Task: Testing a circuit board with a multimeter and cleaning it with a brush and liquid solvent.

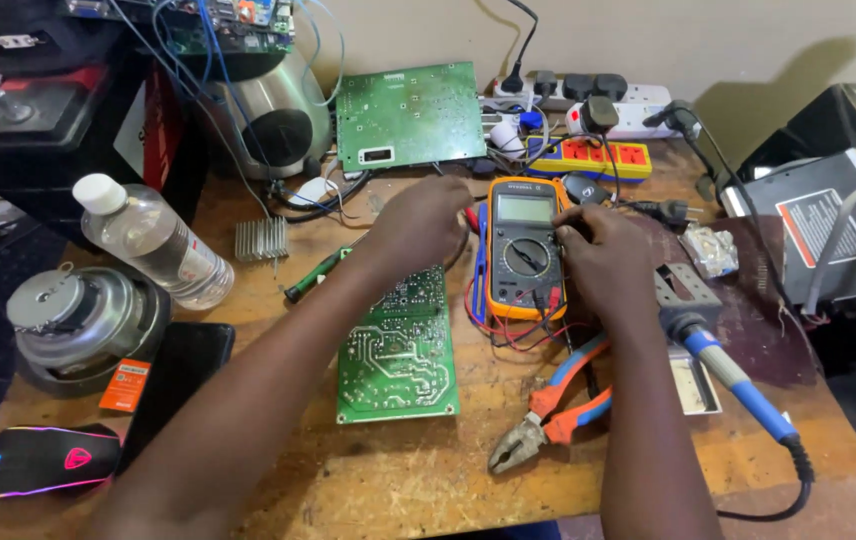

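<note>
While both arms reached forward over the wooden workbench (418,480), the right hand (603,262) sat on the right side of the orange multimeter (526,248), fingers curled together against its edge and over the red and black leads (513,330) bunched at its lower end; whether it pinched a lead or only pressed the case could not be told. The left hand (423,222) hovered just left of the meter, fingers bent downward and loosely closed, above the top edge of a green circuit board (400,348) lying flat under the left forearm; what, if anything, the fingertips gripped was hidden. Just left of the left hand lay a green-handled screwdriver (318,275), and further left a small finned heat sink (262,238) and a clear plastic bottle (153,240) on its side. Below the right wrist lay orange-handled pliers (548,412), jaws pointing toward the person. Right of the right hand a blue-handled soldering iron (733,375) rested in its metal stand (683,288). Beyond both hands a second green board (408,115) leaned against the wall, with a white power strip (588,95) and a yellow one (588,158) beside it. Far left of the left arm sat a round metal motor (78,320), a dark phone (183,370) and a glowing computer mouse (43,460).
</note>
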